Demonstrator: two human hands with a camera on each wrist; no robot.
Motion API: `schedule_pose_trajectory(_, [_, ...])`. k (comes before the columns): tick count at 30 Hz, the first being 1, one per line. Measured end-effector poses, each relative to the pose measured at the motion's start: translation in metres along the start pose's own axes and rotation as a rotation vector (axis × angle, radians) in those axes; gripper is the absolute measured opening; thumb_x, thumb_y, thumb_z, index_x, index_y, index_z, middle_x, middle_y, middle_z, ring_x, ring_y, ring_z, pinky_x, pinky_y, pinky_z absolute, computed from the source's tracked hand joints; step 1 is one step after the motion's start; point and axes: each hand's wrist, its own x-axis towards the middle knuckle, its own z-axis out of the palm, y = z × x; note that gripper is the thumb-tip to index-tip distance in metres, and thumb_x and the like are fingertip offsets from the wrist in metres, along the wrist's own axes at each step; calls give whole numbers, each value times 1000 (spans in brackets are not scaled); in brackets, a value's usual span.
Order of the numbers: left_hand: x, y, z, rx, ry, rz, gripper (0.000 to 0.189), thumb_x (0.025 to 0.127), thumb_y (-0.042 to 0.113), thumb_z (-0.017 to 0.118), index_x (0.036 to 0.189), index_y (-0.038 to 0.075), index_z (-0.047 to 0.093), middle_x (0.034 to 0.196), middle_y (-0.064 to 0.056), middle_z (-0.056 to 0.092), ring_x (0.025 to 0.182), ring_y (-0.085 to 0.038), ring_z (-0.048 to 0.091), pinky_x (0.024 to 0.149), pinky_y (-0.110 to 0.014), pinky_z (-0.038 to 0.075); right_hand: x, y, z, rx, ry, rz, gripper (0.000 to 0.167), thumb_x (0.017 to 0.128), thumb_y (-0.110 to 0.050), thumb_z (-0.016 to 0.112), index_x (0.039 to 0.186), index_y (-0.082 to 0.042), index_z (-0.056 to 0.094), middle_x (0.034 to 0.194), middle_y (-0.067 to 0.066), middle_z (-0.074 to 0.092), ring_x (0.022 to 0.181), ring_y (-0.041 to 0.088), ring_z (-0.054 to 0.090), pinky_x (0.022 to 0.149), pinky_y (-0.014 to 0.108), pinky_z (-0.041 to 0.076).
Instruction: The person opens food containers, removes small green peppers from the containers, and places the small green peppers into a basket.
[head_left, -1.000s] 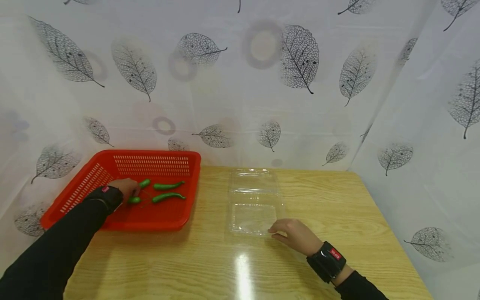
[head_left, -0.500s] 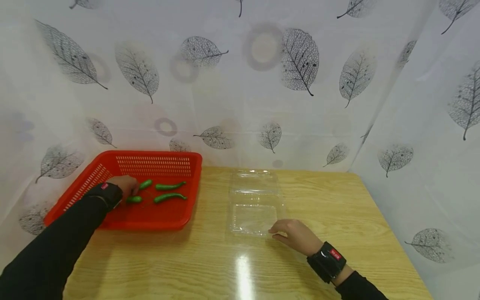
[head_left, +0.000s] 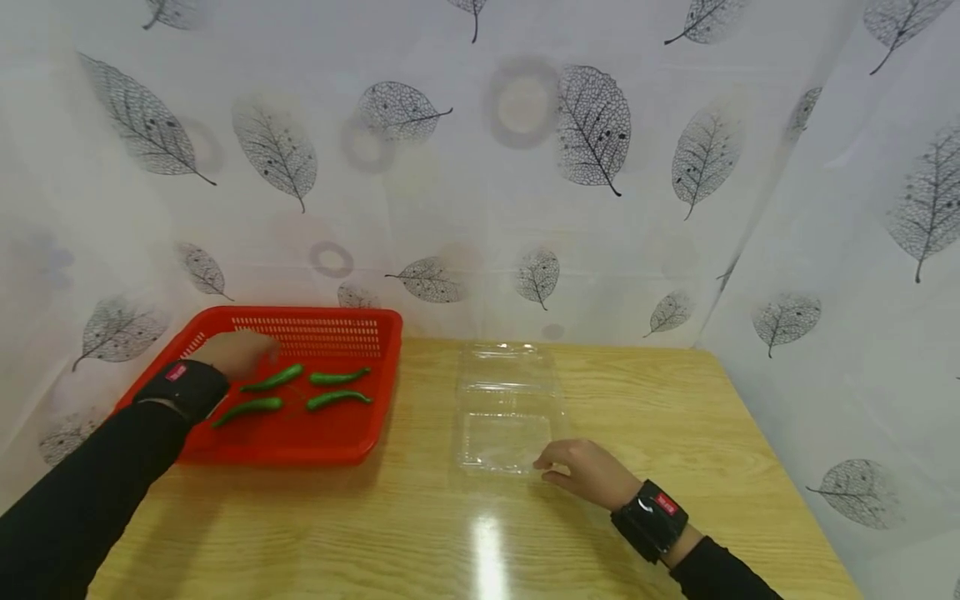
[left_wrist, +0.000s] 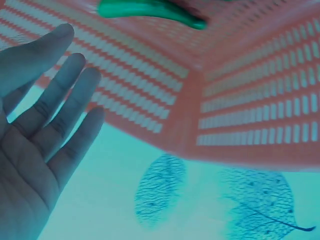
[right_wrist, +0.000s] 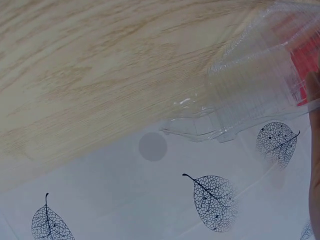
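Note:
Several green chili peppers (head_left: 277,378) lie on the bottom of the red plastic basket (head_left: 300,446) on the left. My left hand (head_left: 238,352) hovers over the basket's left back part, apart from the peppers. Its fingers are extended and hold nothing; the left wrist view shows the palm (left_wrist: 25,165) beside the basket's slotted wall. In the middle of the table lies a clear plastic clamshell box (head_left: 506,437) with its lid folded back. My right hand (head_left: 588,473) holds that box by its front right corner, thumb and index finger at the rim. Only a strip of this hand shows in the right wrist view.
The wooden table (head_left: 360,533) carries both containers. A white curtain (head_left: 480,208) printed with leaves rises close behind the basket and box, and also lines both sides.
The left hand has lifted up from among the peppers and moved slightly left, uncovering two of them in full. The right hand and box have stayed put.

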Motion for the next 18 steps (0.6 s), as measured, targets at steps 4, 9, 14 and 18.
schedule_pose_trajectory(4, [-1,13,-7,-11,34,-37,33,73,-2,73,105,1,65,95,-12,67,87,-30,60,79,-49,51,2,1,-2,-14,0,-23,18,78,-10,73,96,-7,71,93,2,72,86,14,68,74,23,54])
schedule_pose_trajectory(9, [1,30,-12,49,84,-58,36,77,5,72,111,-2,62,99,-18,68,92,-37,62,82,-52,50,6,3,-5,-20,-31,-16,24,79,-10,72,103,-7,68,96,2,71,86,12,66,75,25,54])
schedule_pose_trajectory(14, [6,52,-20,78,148,-82,39,85,23,67,113,-3,59,97,-19,67,89,-36,63,78,-52,52,11,5,-6,-28,-70,17,31,81,-14,72,110,-6,65,103,4,69,91,14,66,79,28,54])
schedule_pose_trajectory(18, [16,75,-26,40,165,-123,57,91,37,58,129,-4,49,118,-27,59,105,-43,58,86,-56,49,16,7,-8,-44,-54,26,34,82,-23,71,112,-6,65,107,4,69,96,17,66,82,31,54])
